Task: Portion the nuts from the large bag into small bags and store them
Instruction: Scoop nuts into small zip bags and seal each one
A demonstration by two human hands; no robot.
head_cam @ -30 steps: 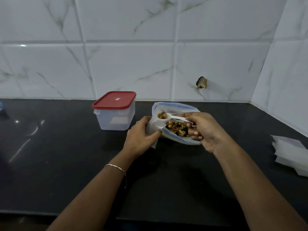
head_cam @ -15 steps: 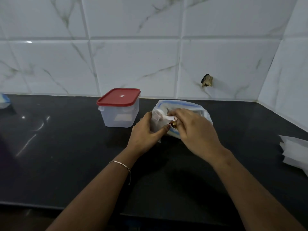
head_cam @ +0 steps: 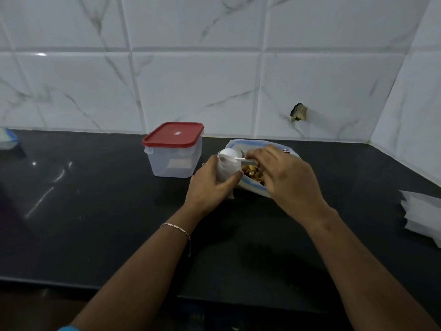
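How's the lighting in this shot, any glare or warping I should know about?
Head view: dim overall; bright glare streaks on the black counter at left; wide-angle lens bows the tile lines; the hands cast soft shadows toward the viewer; the nuts are small but still readable.

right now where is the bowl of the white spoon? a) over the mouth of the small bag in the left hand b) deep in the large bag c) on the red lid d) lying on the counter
a: the white spoon, held by the right hand, has its bowl at the open top of the small bag that the left hand grips.
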